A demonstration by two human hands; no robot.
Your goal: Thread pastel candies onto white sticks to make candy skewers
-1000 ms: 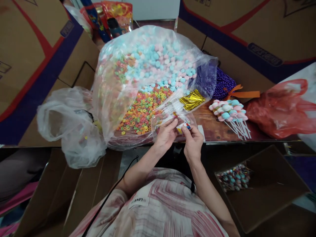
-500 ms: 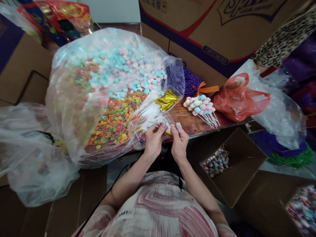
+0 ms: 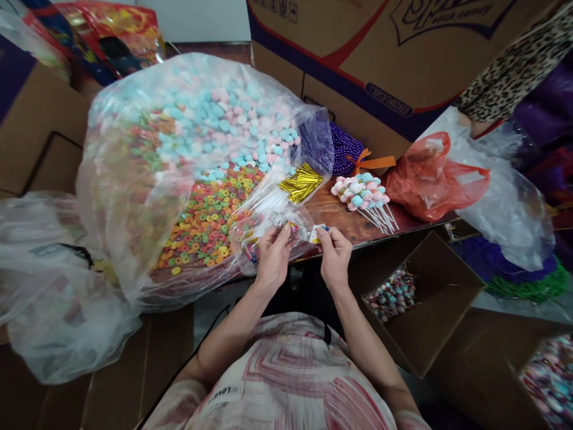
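My left hand (image 3: 274, 254) is closed in a pinch at the table's front edge, by a clear plastic bag (image 3: 244, 230) holding small colourful pieces. A tiny multicoloured piece shows at its fingertips, too small to name. To its right, my right hand (image 3: 335, 254) pinches a small white-and-yellow card (image 3: 316, 233), with a bit of blue at the thumb. White sticks (image 3: 264, 203) and gold twist ties (image 3: 301, 183) lie just beyond the hands. Left of them, ring-shaped candies (image 3: 210, 215) and pink and blue candy balls (image 3: 233, 116) fill a large clear bag (image 3: 111, 113).
Candy balls on sticks (image 3: 360, 191) lie right of my hands, near a red plastic bag (image 3: 436, 179). Below, an open carton (image 3: 441, 298) holds more candies on sticks. A large cardboard box (image 3: 326, 89) stands behind. Another person's patterned sleeve (image 3: 505, 74) is at upper right.
My hands have moved apart: the right a little to the right with the card, the left slightly to the left. More of the card shows now.
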